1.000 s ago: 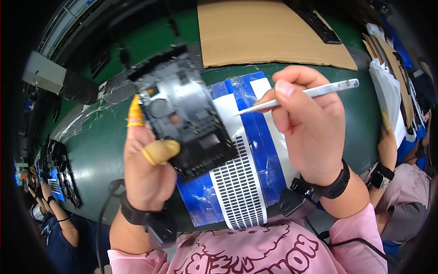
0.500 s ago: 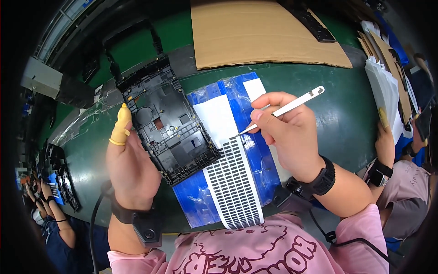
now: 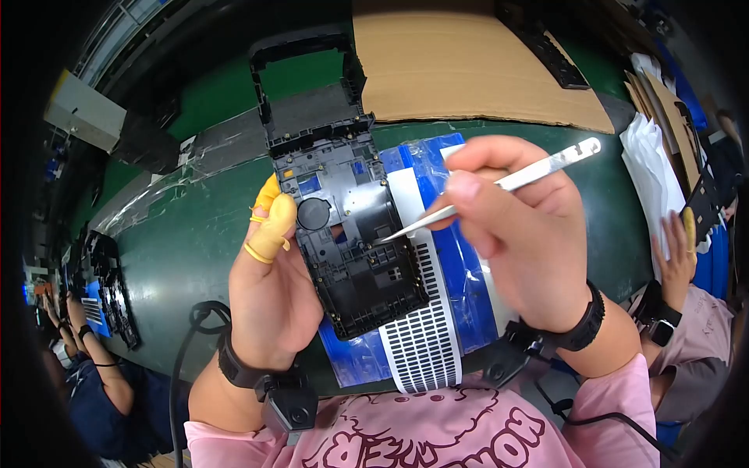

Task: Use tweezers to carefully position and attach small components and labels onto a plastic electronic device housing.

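Observation:
My left hand (image 3: 269, 288), with yellow finger cots on its thumb and a finger, grips a black moulded plastic housing (image 3: 343, 210) by its left edge. A U-shaped frame sticks out from the housing's far end. In my right hand (image 3: 530, 226) is a pair of white tweezers (image 3: 515, 178), pinched between thumb and fingers. The tweezers' tip points at the housing's surface, right of its middle; whether a sticker is on the tip I cannot make out. Under the housing lies a white sheet of small black rectangular stickers (image 3: 425, 343), partly covered, on a blue taped board (image 3: 468, 288).
A large cardboard sheet (image 3: 468, 62) lies at the far side of the green table (image 3: 195, 249), with a black part (image 3: 558, 58) on it. Black parts (image 3: 109, 288) are stacked at the left. Co-workers' hands (image 3: 675, 249) show at both sides, near white packaging (image 3: 651, 171) on the right.
The housing has moved right, over the sticker sheet, and turned more upright. My right hand has brought the tweezers' tip from the sheet's top to the housing.

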Demonstrator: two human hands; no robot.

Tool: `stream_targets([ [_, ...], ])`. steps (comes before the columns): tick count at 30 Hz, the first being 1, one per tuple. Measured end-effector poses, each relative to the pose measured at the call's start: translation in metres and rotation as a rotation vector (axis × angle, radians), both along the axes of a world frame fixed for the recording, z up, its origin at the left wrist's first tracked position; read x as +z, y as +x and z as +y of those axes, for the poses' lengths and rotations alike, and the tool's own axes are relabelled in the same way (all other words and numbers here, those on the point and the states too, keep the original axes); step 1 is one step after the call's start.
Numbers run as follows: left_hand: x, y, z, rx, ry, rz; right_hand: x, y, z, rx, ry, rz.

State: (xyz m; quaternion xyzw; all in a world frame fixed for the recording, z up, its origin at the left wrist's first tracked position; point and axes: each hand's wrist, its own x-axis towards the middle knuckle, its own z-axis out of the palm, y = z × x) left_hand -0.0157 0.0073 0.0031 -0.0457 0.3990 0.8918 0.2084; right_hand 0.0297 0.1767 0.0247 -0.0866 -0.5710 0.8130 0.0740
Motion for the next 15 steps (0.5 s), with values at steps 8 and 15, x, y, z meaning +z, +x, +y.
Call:
stream_targets([
  [8,0.003,0.007,0.0,-0.136,0.003,-0.05,-0.021,0.002,-0.021,0.066,-0.088,0.07],
  [15,0.003,0.009,0.0,-0.171,0.03,-0.011,-0.022,0.002,-0.022,0.043,-0.015,0.074],
])
